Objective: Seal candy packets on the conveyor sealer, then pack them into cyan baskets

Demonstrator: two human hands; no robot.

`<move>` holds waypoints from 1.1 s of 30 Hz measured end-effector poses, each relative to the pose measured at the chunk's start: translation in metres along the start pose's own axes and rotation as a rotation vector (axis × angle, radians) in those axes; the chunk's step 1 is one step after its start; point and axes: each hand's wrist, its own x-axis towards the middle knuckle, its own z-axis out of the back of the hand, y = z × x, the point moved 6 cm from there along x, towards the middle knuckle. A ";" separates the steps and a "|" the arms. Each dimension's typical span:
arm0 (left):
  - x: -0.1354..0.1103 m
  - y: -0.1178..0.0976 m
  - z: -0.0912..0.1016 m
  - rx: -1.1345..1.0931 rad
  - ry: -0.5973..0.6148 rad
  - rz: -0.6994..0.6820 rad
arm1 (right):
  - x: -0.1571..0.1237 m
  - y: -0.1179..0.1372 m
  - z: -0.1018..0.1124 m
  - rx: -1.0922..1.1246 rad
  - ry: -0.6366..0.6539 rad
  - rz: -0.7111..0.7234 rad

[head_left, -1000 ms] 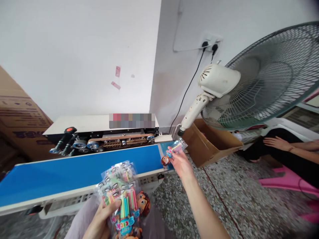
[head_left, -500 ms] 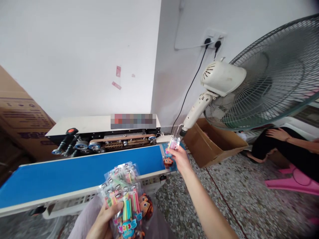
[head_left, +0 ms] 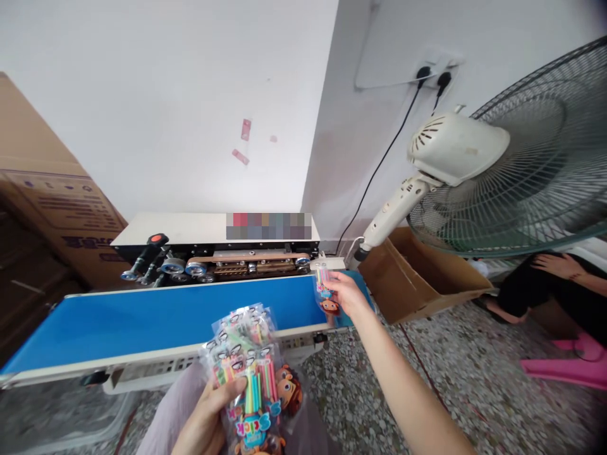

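Note:
A thick fanned bunch of clear plastic packets [head_left: 253, 388] is gripped in my left hand [head_left: 213, 404], thumb pressed on top. Each packet shows coloured sticks and a printed cartoon figure with "Stick" lettering. My right hand [head_left: 348, 296] pinches a single packet [head_left: 326, 291] of the same kind by its side, upright at the right end of the blue conveyor belt [head_left: 190, 315]. Its top edge is close to the entry of the band sealing machine [head_left: 246, 259]; whether they touch I cannot tell.
A white floor fan [head_left: 455, 148] leans in at the right above an open cardboard box [head_left: 412, 284]. Another person's hand [head_left: 559, 264] rests on a dark-clothed leg near a pink stool [head_left: 569, 363]. A large carton [head_left: 66, 189] stands at the left.
My right hand has brought its packet nearer the sealing machine's entry, and the packet hangs straighter over the belt. The view has turned slightly left. My left hand keeps its bunch.

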 end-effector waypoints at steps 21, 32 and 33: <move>0.005 0.003 0.012 -0.002 0.022 -0.007 | 0.014 -0.012 -0.002 -0.151 -0.204 -0.008; 0.003 0.002 0.007 0.020 0.019 -0.006 | 0.029 -0.010 -0.001 -0.206 -0.268 -0.019; 0.003 0.002 0.007 0.020 0.019 -0.010 | 0.030 -0.010 -0.003 -0.214 -0.271 -0.022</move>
